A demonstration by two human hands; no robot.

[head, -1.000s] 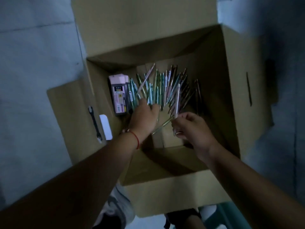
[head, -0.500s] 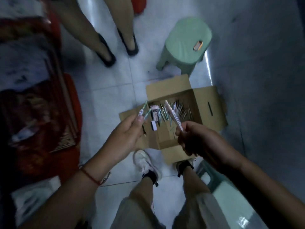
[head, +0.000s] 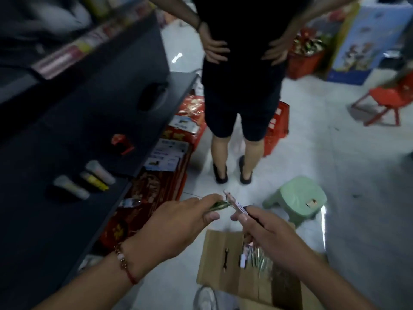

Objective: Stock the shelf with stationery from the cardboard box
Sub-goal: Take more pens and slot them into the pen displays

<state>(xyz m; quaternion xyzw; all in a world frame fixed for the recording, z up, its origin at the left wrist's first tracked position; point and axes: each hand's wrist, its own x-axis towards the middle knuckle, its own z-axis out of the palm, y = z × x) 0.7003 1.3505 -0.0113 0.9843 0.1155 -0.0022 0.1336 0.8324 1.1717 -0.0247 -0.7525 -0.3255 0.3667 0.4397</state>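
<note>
Both hands are raised over the floor in front of the dark shelf. The left hand, with a beaded red bracelet at its wrist, pinches a small bunch of green pens between thumb and curled fingers, the tips pointing right. The right hand has its fingers closed round a pale pen that angles up and left, its end just beside the green ones; whether they touch is unclear. Below the right hand the open cardboard box sits on the floor, more pens lying inside it. On the shelf surface lie three tubes side by side and a small red item. A green stool stands just beyond the box, and a person in dark shorts stands further off, hands on hips.
</note>
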